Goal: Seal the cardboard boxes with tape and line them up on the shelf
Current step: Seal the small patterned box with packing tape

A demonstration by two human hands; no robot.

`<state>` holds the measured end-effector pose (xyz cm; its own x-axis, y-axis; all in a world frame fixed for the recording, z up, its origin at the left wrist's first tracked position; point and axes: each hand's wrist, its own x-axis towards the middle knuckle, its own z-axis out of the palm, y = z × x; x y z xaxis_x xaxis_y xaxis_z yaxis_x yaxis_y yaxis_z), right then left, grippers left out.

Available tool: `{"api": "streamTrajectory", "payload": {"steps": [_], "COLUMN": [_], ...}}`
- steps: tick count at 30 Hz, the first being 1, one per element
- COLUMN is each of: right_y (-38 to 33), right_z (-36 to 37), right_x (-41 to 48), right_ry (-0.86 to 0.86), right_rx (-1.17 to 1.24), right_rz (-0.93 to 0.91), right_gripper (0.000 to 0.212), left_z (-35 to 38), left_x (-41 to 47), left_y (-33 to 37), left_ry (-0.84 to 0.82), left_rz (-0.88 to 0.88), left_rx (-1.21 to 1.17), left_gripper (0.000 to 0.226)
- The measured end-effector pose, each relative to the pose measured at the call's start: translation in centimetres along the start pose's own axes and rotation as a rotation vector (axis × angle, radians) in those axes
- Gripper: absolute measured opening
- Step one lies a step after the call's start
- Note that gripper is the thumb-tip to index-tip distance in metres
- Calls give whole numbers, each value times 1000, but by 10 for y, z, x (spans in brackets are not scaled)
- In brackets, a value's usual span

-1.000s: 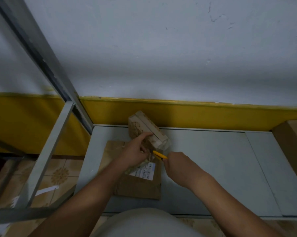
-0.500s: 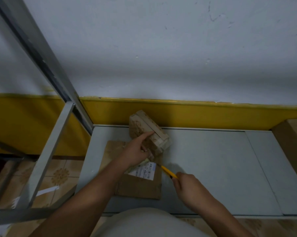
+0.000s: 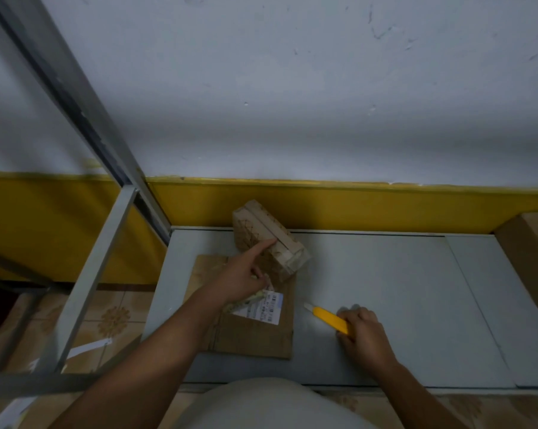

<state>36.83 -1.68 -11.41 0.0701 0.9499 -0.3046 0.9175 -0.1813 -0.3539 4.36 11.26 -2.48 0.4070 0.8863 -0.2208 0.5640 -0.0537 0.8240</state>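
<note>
A small taped cardboard box [image 3: 273,239] stands tilted on a flat brown cardboard box [image 3: 252,332] that bears a white label [image 3: 269,308], both on the grey shelf [image 3: 385,289]. My left hand [image 3: 246,274] has its forefinger stretched onto the small box, and its other fingers pinch a strip of tape by the label. My right hand [image 3: 360,332] grips a yellow utility knife [image 3: 328,318] low over the shelf, right of the flat box, blade end pointing left.
Another brown cardboard box [image 3: 530,261] sits at the shelf's far right edge. A grey metal shelf frame [image 3: 85,274] rises on the left, with tiled floor and paper scraps below. A yellow-and-white wall backs the shelf.
My right hand has drawn the yellow knife away from the small box, moving right and toward me down to the shelf surface. My left hand stays on the small box.
</note>
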Motion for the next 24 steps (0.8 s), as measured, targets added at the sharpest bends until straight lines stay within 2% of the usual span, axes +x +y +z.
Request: {"api": "streamTrajectory", "payload": {"steps": [2, 4, 7, 9, 11, 14, 19, 24], "right_y": [-6, -20, -64, -108, -143, -168, -169, -169], "right_z": [-6, -17, -48, -71, -82, -72, -51, -43], "right_x": [3, 10, 27, 42, 58, 74, 83, 83], "right_ry": [-56, -6, 325, 457, 464, 375, 415, 442], "right_rx": [-78, -32, 223, 271, 220, 117, 77, 115], "right_rz": [17, -4, -214, -342, -419, -415, -369, -405], "right_gripper": [63, 65, 31, 24, 31, 38, 35, 38], "left_z": [0, -1, 1, 2, 4, 6, 7, 2], "left_x": [-2, -5, -6, -6, -5, -4, -3, -9], "left_y": [2, 5, 3, 1, 0, 3, 6, -1], "left_ry": [3, 1, -2, -9, -13, -21, -34, 1], "left_rz": [-4, -3, -5, -10, 6, 24, 40, 15], "left_rx": [-5, 1, 13, 22, 18, 20, 35, -25], "left_gripper": [88, 88, 91, 93, 94, 94, 91, 89]}}
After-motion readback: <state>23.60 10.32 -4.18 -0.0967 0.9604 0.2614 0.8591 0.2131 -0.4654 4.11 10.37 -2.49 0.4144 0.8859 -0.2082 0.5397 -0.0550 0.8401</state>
